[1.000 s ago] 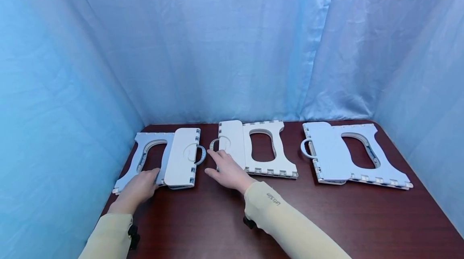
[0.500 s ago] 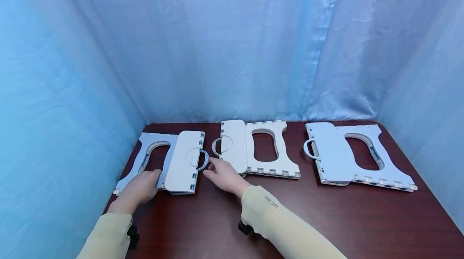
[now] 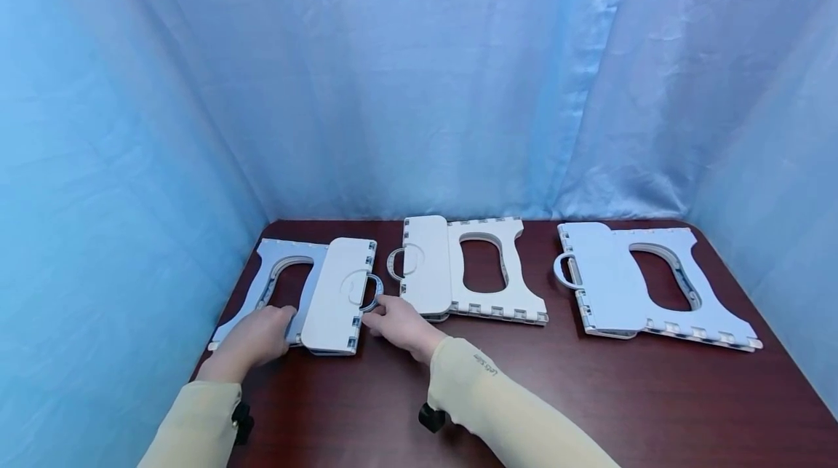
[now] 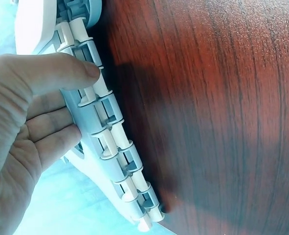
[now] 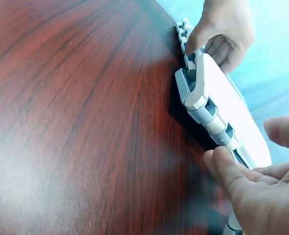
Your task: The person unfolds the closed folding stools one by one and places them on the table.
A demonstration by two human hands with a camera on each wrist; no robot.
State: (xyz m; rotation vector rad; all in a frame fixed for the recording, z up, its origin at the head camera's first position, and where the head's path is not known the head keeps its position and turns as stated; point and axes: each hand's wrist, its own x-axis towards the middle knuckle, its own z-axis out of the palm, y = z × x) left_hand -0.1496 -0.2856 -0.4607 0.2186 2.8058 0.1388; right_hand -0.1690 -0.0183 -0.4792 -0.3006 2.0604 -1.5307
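Observation:
A pale folding stool (image 3: 335,300), folded flat, is at the left of the dark wood table. My left hand (image 3: 257,337) grips its near hinged edge. In the left wrist view the thumb presses on the hinge row (image 4: 110,117), and the other fingers curl round the stool's leg panel. My right hand (image 3: 401,324) is at the stool's right edge, beside the small carry handle (image 3: 373,292). In the right wrist view its fingertips (image 5: 222,159) touch that edge from beneath, while the thumb (image 5: 281,129) stays raised apart from the panel.
A second folded stool (image 3: 428,271) lies just right of my right hand, its handle near the first stool's. A third folded stool (image 3: 605,279) is farther right. Blue curtains (image 3: 393,89) enclose the table (image 3: 589,395) at the back and sides.
My right hand has moved down and left from the middle stool to the left stool's handle side. The left stool has turned slightly, its near edge shifting a little. My left hand keeps its grip.

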